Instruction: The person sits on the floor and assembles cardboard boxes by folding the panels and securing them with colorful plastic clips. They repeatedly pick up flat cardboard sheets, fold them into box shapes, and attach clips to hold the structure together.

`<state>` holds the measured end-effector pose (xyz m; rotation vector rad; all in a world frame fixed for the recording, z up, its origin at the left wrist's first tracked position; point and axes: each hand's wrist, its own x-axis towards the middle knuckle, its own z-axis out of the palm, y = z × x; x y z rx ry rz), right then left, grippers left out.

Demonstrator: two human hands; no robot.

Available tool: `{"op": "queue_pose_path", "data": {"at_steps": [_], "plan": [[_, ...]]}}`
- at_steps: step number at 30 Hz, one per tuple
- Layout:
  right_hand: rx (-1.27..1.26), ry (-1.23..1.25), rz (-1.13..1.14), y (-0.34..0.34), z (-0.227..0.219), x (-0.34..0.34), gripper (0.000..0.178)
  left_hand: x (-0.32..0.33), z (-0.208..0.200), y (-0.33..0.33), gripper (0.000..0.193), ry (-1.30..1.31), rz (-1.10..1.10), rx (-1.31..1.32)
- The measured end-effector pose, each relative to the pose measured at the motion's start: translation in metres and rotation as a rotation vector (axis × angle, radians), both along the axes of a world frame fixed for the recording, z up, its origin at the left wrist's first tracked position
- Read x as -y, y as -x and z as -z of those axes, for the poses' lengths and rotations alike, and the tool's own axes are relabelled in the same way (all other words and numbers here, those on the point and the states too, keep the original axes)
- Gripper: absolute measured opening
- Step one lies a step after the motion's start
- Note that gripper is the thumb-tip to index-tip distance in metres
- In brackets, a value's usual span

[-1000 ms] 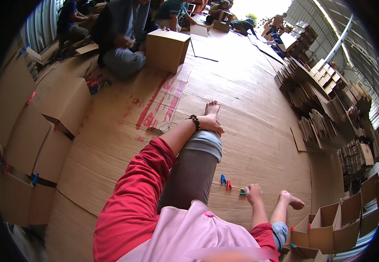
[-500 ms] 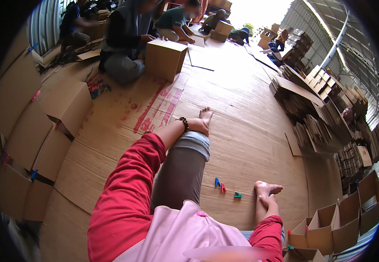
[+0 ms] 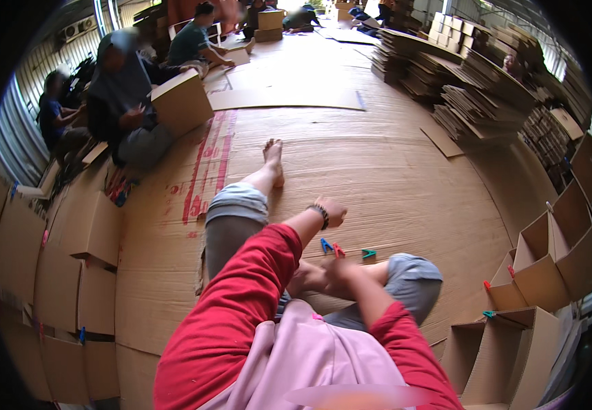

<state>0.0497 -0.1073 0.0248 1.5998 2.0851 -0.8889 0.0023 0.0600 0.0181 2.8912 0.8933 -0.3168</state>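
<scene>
Clips (image 3: 338, 251), 3, near left hand (image 3: 333, 212); right hand (image 3: 340, 272) by foot (image 3: 305, 279); cannot tell whether spread.

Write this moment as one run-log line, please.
left hand: near blue clothespin, red clothespin | right hand: blurred, by folded leg's bare foot | also: green clothespin, cardboard floor covering | right: open cardboard boxes

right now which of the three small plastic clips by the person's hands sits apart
The small green plastic clip, the rightmost; the small blue plastic clip and the small red plastic clip lie close together to its left.
</scene>
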Motion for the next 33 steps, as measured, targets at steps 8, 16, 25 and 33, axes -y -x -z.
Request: {"op": "queue_pose_path", "data": {"at_steps": [8, 16, 25, 33], "plan": [[-0.296, -0.146, 0.400, -0.046, 0.082, -0.021, 0.065, 0.009, 0.093, 0.043, 0.082, 0.281, -0.073, -0.601], [-0.387, -0.292, 0.746, -0.064, 0.117, -0.055, 0.051, 0.073, 0.056, 0.043, 0.045, 0.173, -0.270, -0.531], [-0.228, -0.314, 0.600, -0.077, 0.084, -0.025, 0.039, 0.087, 0.055, 0.029, 0.055, 0.113, -0.321, -0.620], [-0.106, -0.344, 0.861, -0.110, 0.067, -0.018, 0.040, -0.021, 0.017, -0.011, 0.049, 0.372, -0.345, -0.420]]}}
